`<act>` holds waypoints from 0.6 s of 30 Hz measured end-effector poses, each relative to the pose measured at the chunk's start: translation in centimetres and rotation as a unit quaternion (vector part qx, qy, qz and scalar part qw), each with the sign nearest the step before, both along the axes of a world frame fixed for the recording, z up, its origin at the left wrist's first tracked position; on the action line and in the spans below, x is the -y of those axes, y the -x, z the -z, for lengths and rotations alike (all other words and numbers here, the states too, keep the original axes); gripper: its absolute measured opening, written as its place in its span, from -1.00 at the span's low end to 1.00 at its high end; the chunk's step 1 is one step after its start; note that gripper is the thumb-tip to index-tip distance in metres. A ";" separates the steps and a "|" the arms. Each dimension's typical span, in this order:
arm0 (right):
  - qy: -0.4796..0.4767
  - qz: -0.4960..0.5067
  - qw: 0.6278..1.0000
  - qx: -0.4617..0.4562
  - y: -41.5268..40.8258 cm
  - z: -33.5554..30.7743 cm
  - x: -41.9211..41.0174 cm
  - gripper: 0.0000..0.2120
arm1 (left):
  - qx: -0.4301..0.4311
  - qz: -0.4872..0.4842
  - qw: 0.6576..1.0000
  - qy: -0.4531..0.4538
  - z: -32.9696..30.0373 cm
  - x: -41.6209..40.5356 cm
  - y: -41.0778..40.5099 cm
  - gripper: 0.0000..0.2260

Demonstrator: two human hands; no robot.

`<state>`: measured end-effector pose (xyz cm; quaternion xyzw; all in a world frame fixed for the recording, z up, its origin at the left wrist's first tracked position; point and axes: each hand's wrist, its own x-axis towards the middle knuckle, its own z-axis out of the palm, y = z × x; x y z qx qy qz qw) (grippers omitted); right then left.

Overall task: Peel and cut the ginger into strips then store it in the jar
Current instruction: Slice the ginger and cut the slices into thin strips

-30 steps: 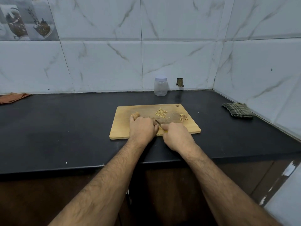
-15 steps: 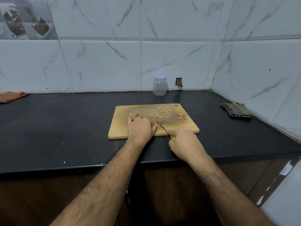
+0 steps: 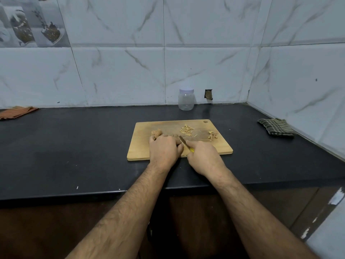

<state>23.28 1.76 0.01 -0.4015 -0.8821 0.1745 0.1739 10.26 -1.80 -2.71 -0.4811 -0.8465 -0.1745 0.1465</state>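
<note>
Unlabelled jar (image 3: 186,100), white lid, behind board (image 3: 141,146)

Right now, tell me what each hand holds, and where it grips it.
Right hand grips the knife by its yellow handle. Left hand holds the ginger down, covering its near end.

The light is dim and bluish. The wall (image 3: 205,53) lines bend near the edges. Nothing looks blurry.
</note>
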 end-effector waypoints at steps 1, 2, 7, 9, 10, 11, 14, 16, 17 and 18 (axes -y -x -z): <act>0.001 0.000 1.000 0.002 0.1 0.0 0.0 -0.51 | -0.002 0.002 1.000 -0.002 0.0 0.0 0.0 -0.75; 0.001 0.000 1.000 0.004 0.1 0.1 0.0 -0.52 | -0.002 0.003 1.000 -0.003 0.0 0.0 0.1 -0.75; -0.002 -0.002 1.000 0.011 0.3 0.2 -0.1 -0.53 | 0.001 0.009 1.000 -0.001 -0.1 -0.1 0.1 -0.75; -0.005 -0.001 1.000 0.016 0.5 0.3 -0.2 -0.53 | -0.002 0.008 1.000 0.000 -0.1 0.0 0.1 -0.75; -0.007 0.001 1.000 0.019 0.6 0.3 -0.2 -0.52 | -0.004 0.008 1.000 0.002 -0.1 0.0 0.1 -0.75; -0.007 0.002 1.000 0.024 0.6 0.3 -0.2 -0.52 | -0.005 0.007 1.000 0.004 -0.1 0.0 0.1 -0.75; -0.015 0.003 0.999 0.035 0.8 0.2 0.0 -0.52 | -0.004 0.006 1.000 0.006 -0.3 -0.1 0.1 -0.75; -0.018 0.002 0.999 0.042 0.9 0.1 0.1 -0.53 | -0.009 0.003 1.000 0.008 -0.3 -0.1 0.1 -0.75; -0.018 0.001 0.999 0.047 0.9 0.0 0.1 -0.54 | -0.011 0.001 1.000 0.010 -0.3 -0.1 0.1 -0.75; -0.019 0.000 0.999 0.050 0.9 -0.1 0.2 -0.54 | -0.013 -0.002 1.000 0.013 -0.2 -0.1 0.1 -0.74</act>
